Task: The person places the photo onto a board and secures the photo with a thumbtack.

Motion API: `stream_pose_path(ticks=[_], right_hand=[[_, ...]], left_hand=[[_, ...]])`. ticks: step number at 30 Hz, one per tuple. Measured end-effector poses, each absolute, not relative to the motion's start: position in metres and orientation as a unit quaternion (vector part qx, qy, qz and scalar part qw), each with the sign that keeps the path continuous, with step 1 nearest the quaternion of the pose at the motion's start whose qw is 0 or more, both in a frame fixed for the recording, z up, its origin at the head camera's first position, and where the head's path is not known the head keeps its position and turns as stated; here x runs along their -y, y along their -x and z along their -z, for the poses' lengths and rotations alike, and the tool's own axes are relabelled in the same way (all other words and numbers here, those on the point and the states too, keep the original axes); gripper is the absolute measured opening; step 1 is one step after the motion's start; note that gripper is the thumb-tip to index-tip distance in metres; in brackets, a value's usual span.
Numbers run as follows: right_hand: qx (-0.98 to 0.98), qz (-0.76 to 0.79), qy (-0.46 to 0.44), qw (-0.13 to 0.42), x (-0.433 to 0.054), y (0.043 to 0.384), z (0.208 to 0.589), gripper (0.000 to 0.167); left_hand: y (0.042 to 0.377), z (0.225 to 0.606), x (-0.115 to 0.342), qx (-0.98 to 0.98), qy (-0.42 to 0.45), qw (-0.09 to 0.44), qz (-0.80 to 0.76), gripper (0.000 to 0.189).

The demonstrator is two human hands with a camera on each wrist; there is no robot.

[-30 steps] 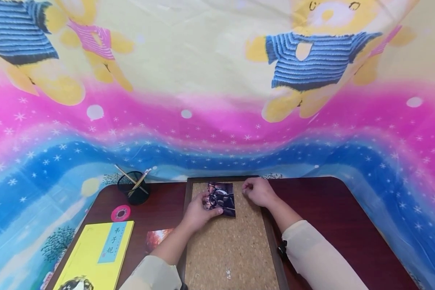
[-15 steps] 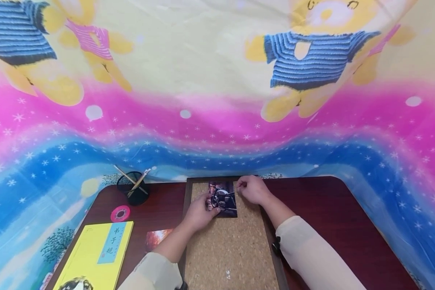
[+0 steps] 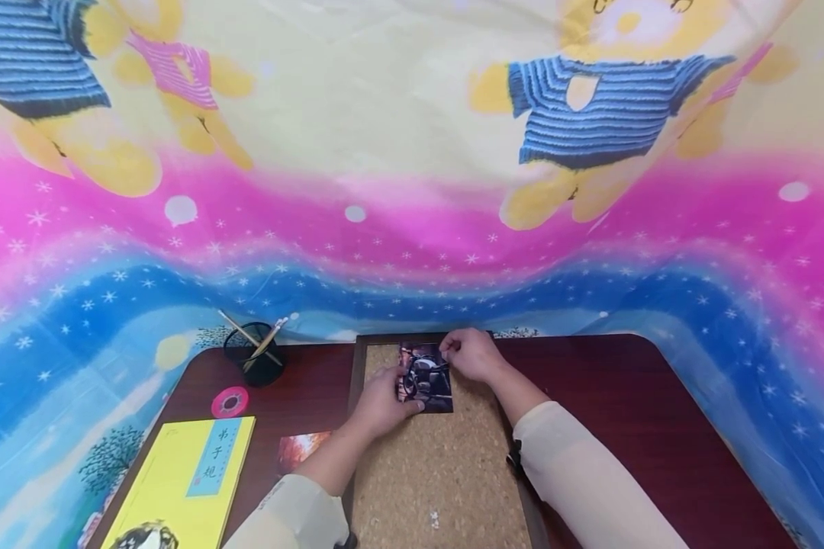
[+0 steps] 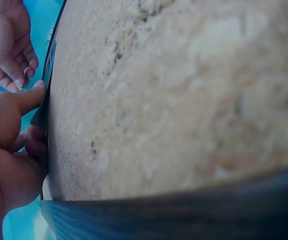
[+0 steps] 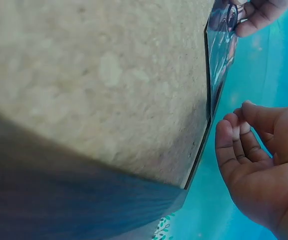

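Observation:
A photo of a motorcycle (image 3: 431, 377) lies against the upper part of the framed cork board (image 3: 439, 465). My left hand (image 3: 379, 402) holds the photo at its left side, with the thumb near its lower edge. My right hand (image 3: 472, 354) is at the photo's upper right corner, thumb and fingertips pinched together. A tiny pale thing, like a push pin (image 4: 20, 88), shows at those fingertips in the left wrist view; its shape is hard to make out. In the right wrist view, the right hand (image 5: 261, 160) appears in front of the board's surface, close to the photo (image 5: 221, 47).
Left of the board are a yellow book (image 3: 178, 473), a pink tape roll (image 3: 230, 402), a black mesh pen holder (image 3: 264, 366) and another photo (image 3: 298, 450), partly hidden by the left arm. Small whitish items (image 3: 434, 520) lie low on the board. A printed curtain (image 3: 412, 191) hangs behind.
My right hand has moved left to the photo's upper right corner. The photo has shifted slightly right and straightened, with the left hand still on it.

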State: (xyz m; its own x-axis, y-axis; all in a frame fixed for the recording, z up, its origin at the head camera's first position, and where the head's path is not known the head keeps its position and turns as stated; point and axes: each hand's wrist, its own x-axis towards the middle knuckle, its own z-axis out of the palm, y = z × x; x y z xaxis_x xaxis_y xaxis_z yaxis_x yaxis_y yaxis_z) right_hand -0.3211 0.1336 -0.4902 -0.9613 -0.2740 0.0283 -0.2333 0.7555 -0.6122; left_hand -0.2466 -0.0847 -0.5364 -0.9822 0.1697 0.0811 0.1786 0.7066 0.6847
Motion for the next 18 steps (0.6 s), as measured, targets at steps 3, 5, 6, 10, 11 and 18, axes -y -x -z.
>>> stream_pose_path(ticks=[3, 5, 6, 10, 11, 18], right_hand=[[-0.933, 0.329, 0.139, 0.037, -0.129, 0.324, 0.490, 0.012], [-0.932, 0.333, 0.141, 0.043, -0.126, 0.325, 0.490, 0.012], [-0.931, 0.332, 0.141, 0.046, -0.125, 0.325, 0.490, 0.012], [-0.932, 0.332, 0.137, 0.054, -0.121, 0.328, 0.491, 0.012], [-0.932, 0.331, 0.136, 0.053, -0.120, 0.328, 0.491, 0.012], [-0.933, 0.329, 0.135, 0.052, -0.114, 0.333, 0.492, 0.011]], left_hand=[[0.245, 0.535, 0.084, 0.928, 0.093, -0.006, 0.360, 0.076], [0.244, 0.533, 0.083, 0.930, 0.094, -0.009, 0.354, 0.076], [0.244, 0.532, 0.082, 0.931, 0.095, -0.011, 0.352, 0.076], [0.241, 0.529, 0.080, 0.932, 0.095, -0.018, 0.348, 0.076], [0.241, 0.529, 0.080, 0.933, 0.094, -0.020, 0.348, 0.076], [0.243, 0.528, 0.080, 0.934, 0.094, -0.027, 0.342, 0.077]])
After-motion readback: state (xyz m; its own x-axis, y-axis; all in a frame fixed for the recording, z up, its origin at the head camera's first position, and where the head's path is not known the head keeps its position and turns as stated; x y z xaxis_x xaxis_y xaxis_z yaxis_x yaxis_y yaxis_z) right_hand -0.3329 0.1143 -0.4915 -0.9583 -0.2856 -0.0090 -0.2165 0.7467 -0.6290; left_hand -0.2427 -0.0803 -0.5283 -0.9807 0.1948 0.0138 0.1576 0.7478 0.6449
